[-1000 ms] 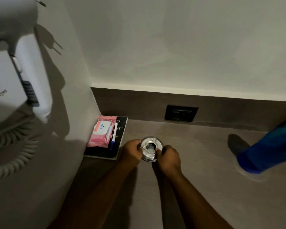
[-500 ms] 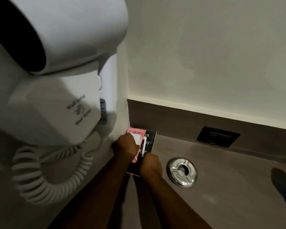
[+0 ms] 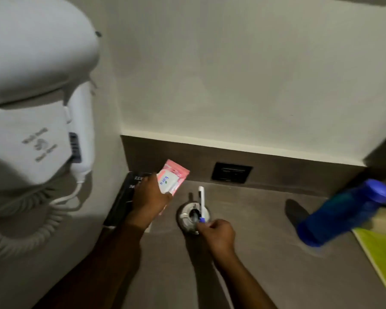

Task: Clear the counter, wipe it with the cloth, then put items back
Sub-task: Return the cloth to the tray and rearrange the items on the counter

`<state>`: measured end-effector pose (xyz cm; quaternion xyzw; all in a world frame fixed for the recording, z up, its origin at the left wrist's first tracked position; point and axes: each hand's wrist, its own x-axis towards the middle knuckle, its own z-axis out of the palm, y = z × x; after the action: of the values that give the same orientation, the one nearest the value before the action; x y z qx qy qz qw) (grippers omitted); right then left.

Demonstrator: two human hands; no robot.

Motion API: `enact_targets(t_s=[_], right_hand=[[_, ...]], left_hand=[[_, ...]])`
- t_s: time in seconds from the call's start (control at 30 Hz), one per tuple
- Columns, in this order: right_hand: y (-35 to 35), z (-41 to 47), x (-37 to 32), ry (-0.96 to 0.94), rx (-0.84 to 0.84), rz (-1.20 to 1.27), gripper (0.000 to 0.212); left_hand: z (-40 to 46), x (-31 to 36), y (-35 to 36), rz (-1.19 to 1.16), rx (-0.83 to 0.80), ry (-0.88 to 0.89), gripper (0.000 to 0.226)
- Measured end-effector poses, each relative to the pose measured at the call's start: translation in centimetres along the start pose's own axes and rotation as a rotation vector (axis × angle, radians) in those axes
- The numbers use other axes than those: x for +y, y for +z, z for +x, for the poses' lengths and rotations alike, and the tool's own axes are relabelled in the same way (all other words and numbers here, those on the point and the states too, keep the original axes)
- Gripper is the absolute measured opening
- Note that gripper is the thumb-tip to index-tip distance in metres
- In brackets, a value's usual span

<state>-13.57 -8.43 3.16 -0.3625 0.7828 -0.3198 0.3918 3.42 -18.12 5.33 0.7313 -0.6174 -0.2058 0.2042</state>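
Note:
My left hand [image 3: 151, 197] holds a pink pack of wipes [image 3: 173, 178] lifted above a black booklet [image 3: 125, 197] in the counter's left corner. In my right hand [image 3: 216, 233] is a white pen [image 3: 201, 200] with a blue end, held upright over a round metal ashtray [image 3: 184, 216] that rests on the grey-brown counter [image 3: 254, 253]. A green cloth [image 3: 381, 250] lies at the right edge of the counter.
A white wall-mounted hair dryer [image 3: 36, 90] with a coiled cord juts out at the upper left. A blue bottle [image 3: 343, 212] stands on the right, blurred. A black wall socket [image 3: 231, 172] sits in the dark backsplash behind the ashtray.
Both hands left the ashtray and went to the corner stack. The left hand has lifted the wipes pack off the booklet; the right has taken the pen and carried it over the ashtray.

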Motion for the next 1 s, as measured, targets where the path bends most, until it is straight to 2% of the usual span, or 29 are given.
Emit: enact_targets(t_s=[0.1,0.2,0.3,0.37,0.67,0.8,0.9,1.0], right_hand=[[-9.1,-0.5,5.9,0.106,0.155,-0.030,0.024],[-16.3,-2.1,11.6,0.200,0.240,-0.129,0.026],[-20.3,-3.2,15.5,0.224,0.256,-0.175,0.024],[-21.7,-3.8,17.0,0.219,0.255,-0.190,0.024],[-23.2,-4.0,18.9,0.228,0.221,-0.198,0.019],[-23.3,-4.4,19.0,0.215,0.188,-0.271,0.015],[-22.9,-5.0,17.8,0.139,0.281,-0.306,0.019],[-21.3,-4.9,14.1,0.059,0.375,-0.239,0.026]], left_hand=[[-3.1,5.1,3.7,0.032,-0.174,0.235,0.085],[-6.8,9.8,8.1,0.114,-0.352,0.477,0.091],[-9.7,13.3,11.5,0.168,-0.497,0.535,0.091],[-10.9,14.8,12.9,0.195,-0.535,0.536,0.090],[-12.2,15.3,15.1,0.273,-0.518,0.487,0.084],[-12.4,14.5,14.8,0.289,-0.502,0.550,0.098],[-12.0,12.7,13.2,0.205,-0.426,0.563,0.101],[-11.3,9.1,10.4,0.103,-0.322,0.470,0.091]])
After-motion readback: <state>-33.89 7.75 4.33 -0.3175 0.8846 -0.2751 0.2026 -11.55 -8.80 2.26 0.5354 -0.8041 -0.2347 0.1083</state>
